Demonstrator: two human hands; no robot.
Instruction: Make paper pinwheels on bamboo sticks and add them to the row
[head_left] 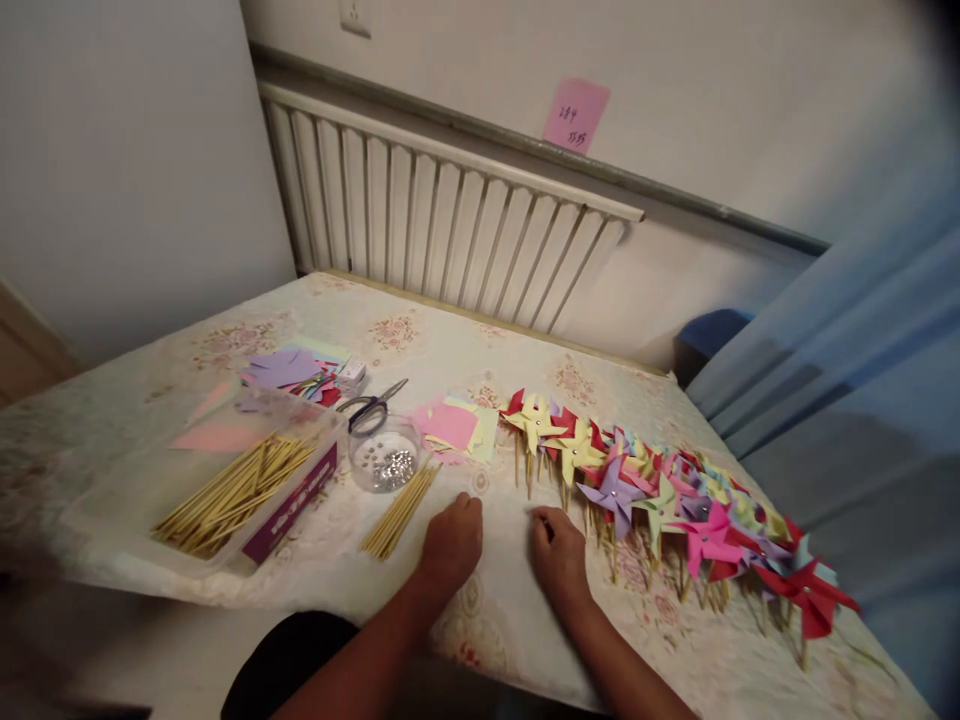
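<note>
My left hand (454, 540) rests on the tablecloth, fingers curled into a loose fist, with nothing seen in it. Close to its left lies a bundle of thin wooden sticks (401, 510). Across a short gap, my right hand (559, 552) is also curled closed on the table; no object shows in it. Right of that hand lie many paper pinwheels (616, 492) on sticks, in several colours. Beyond my left hand are square paper sheets (451, 424), pink on top, and a round clear dish (384, 455) of small shiny metal pieces.
At the left stands a clear plastic box (292, 505) holding more sticks. Scissors (371, 408) lie behind the dish, near purple paper pieces (281, 368) and a small white box (351, 374). A radiator (442, 215) lines the wall; a blue curtain (840, 380) hangs right.
</note>
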